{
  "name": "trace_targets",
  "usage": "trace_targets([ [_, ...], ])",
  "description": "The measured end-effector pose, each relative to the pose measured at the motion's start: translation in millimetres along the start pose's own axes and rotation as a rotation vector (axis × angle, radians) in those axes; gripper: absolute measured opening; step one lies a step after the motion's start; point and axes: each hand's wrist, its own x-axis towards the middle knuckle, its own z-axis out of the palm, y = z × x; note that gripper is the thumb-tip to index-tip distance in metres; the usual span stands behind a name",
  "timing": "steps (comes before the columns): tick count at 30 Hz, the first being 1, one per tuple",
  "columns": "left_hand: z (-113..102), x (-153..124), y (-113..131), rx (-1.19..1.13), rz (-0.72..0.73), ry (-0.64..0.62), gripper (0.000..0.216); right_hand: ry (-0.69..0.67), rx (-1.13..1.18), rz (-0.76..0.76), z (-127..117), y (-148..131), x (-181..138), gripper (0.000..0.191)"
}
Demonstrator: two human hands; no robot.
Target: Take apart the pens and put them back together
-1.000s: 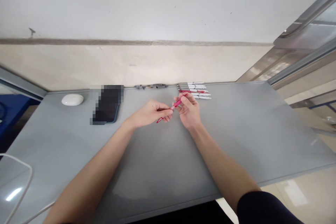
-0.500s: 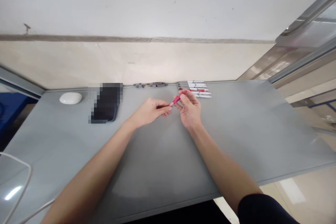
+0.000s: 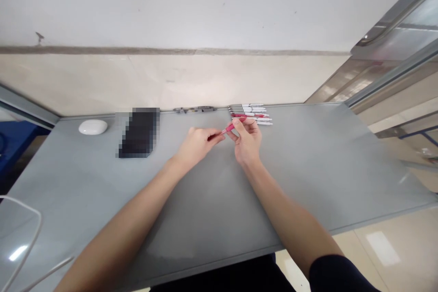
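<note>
Both my hands meet over the middle of the grey table (image 3: 308, 169) and share a red pen (image 3: 230, 127). My left hand (image 3: 196, 143) pinches the pen's thin lower end between closed fingers. My right hand (image 3: 247, 139) grips the red upper part with curled fingers. Just behind my right hand, a row of several white and red pens (image 3: 251, 115) lies side by side by the wall.
A dark phone (image 3: 138, 133) lies at the back left, with a white oval case (image 3: 93, 127) further left. Small dark parts (image 3: 194, 109) lie along the table's back edge. A white cable (image 3: 20, 237) loops at the near left corner.
Both hands have shifted slightly away from me with the pen. The left hand has slid along it, so less of the pen's lower end shows.
</note>
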Motion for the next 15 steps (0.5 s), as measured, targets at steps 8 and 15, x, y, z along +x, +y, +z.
trace_targets([
  [8, -14.5, -4.3, 5.8, -0.362, -0.133, -0.189, 0.027, -0.282, -0.129, -0.046, -1.0, -10.3, -1.4, 0.032],
  [15, -32.1, -20.2, 0.1, -0.026, -0.045, -0.099, 0.040, -0.219, -0.170, -0.089, 7.1, -14.1, 1.9, 0.031],
])
